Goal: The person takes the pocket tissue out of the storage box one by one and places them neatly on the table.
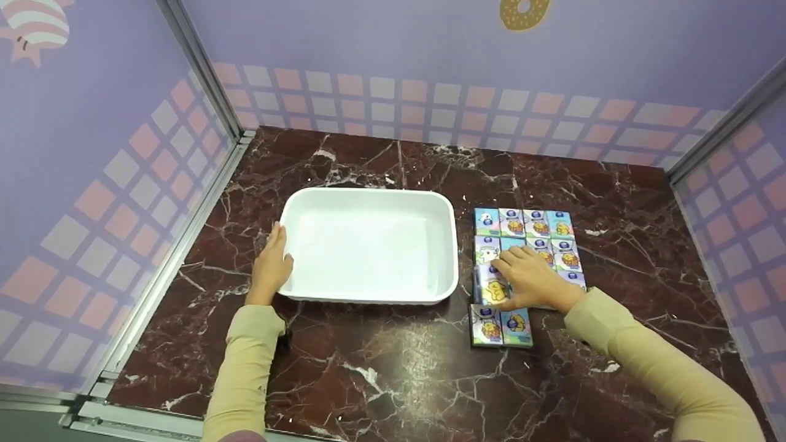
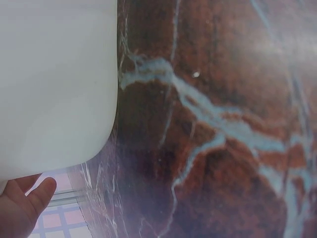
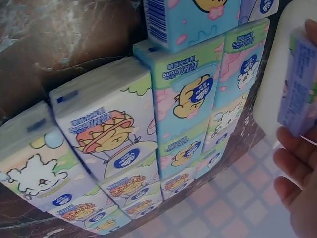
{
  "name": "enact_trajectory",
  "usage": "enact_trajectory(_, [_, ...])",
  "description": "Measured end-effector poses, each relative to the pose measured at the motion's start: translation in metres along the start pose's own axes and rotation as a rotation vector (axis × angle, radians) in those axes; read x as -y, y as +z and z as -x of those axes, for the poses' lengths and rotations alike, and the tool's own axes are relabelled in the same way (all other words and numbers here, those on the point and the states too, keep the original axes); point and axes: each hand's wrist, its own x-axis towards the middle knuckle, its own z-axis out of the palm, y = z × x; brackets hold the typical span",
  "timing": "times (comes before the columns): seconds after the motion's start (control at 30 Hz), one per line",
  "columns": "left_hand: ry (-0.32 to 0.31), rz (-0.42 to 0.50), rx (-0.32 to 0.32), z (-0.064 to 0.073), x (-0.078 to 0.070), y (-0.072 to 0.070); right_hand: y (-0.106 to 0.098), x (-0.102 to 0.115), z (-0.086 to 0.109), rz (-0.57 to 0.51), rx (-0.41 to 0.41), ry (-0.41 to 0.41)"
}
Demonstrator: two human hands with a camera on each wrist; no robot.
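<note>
A white plastic basin (image 1: 368,252) stands on the dark marbled tabletop with nothing inside. At its left rim rests my left hand (image 1: 270,265), fingers extended along the outside wall; its thumb (image 2: 42,196) shows under the white wall in the left wrist view. Over the packs to the right of the basin, my right hand (image 1: 535,281) pinches a purple pocket tissue pack (image 1: 493,288) between thumb and fingers. The right wrist view shows this tissue pack (image 3: 298,84) edge-on, apart from the others. Part of its printed front is hidden by the hand.
Several printed tissue packs (image 1: 540,222) lie side by side in rows under and around the right hand. Two packs (image 1: 501,325) form the nearest row. Purple walls with a pink and white tile pattern (image 1: 412,95) enclose the table at the back and sides.
</note>
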Motion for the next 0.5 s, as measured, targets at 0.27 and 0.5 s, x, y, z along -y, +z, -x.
enact_trajectory(0.27, [0.005,-0.002,0.0,0.0,0.0,0.0,-0.01,0.0,0.018,0.017,0.166,0.056])
enact_trajectory(0.5, [0.022,0.005,-0.019,0.002,0.0,0.0,-0.016,-0.002,0.034,-0.022,0.298,0.119])
